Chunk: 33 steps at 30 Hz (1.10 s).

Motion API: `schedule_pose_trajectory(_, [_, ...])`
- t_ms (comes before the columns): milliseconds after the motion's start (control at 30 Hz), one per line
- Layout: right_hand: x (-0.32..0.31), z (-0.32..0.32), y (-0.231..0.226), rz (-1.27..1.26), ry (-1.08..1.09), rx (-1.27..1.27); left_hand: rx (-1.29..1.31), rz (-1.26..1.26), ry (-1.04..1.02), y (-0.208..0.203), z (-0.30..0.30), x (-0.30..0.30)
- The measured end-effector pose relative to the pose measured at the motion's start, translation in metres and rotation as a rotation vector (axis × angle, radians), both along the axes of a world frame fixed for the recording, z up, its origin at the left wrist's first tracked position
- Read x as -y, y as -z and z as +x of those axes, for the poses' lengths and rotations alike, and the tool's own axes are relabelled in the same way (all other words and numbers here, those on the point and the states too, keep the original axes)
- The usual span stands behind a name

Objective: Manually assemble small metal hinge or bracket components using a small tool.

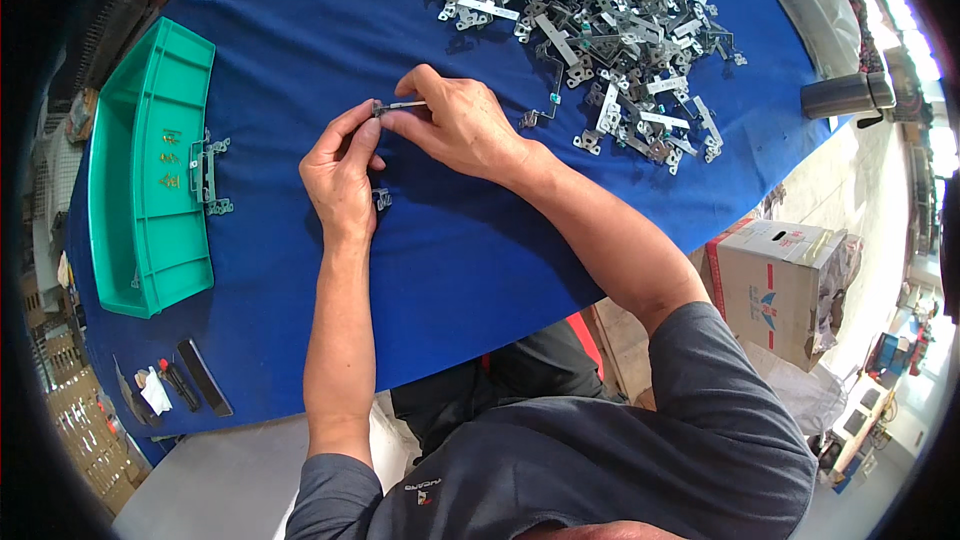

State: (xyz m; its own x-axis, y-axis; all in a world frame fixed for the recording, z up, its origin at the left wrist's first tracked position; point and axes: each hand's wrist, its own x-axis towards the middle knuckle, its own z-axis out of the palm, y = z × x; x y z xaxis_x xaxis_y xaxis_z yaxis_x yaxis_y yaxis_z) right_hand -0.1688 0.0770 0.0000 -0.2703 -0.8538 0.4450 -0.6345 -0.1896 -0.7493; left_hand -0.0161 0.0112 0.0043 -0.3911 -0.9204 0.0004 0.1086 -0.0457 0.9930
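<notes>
My left hand (343,175) is closed, thumb and index finger pinching the dark end of a small metal bracket (379,109). Close beside it, my right hand (458,122) is closed with its fingertips on a thin, light-coloured strip (405,104) that meets that end. Whether strip and bracket are one piece I cannot tell. Another metal end with holes (382,200) shows beside my left wrist; the hand hides whether it belongs to the held bracket. To the right of my right hand lies a loose bracket with a bent wire (540,117).
A large pile of metal brackets (610,40) covers the far right of the blue cloth (270,340). At left stands a green bin (170,250) with small brass-coloured pieces (169,160) on its ledge and brackets (208,175) alongside. A black phone-like slab (204,377) lies near left; a carton (765,290) stands at right.
</notes>
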Motion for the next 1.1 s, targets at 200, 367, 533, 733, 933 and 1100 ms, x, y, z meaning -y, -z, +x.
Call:
schedule_pose_trajectory(200, [0.0011, -0.0060, 0.0033, 0.115, -0.013, -0.147, 0.020, -0.003, 0.007, -0.0015, 0.0000, 0.0003])
schedule_pose_trajectory(367, [0.0029, 0.0007, 0.0049, -0.038, 0.021, -0.007, 0.009, -0.014, 0.009, -0.0008, -0.0002, 0.0005])
schedule_pose_trajectory(533, [0.0012, -0.0025, 0.0011, 0.088, 0.017, -0.117, 0.005, -0.014, 0.012, 0.0018, 0.0003, 0.0013])
schedule_pose_trajectory(733, [0.0029, 0.0000, 0.0042, -0.092, 0.040, -0.009, 0.009, -0.007, 0.006, -0.0017, -0.0007, 0.0002])
schedule_pose_trajectory(933, [0.0013, -0.0010, -0.0007, 0.082, 0.068, -0.084, 0.017, -0.027, 0.012, 0.0019, 0.0005, 0.0004])
schedule_pose_trajectory(1100, [0.0008, -0.0025, -0.0017, 0.121, 0.018, -0.051, 0.013, -0.037, 0.008, 0.0010, 0.0008, 0.0007])
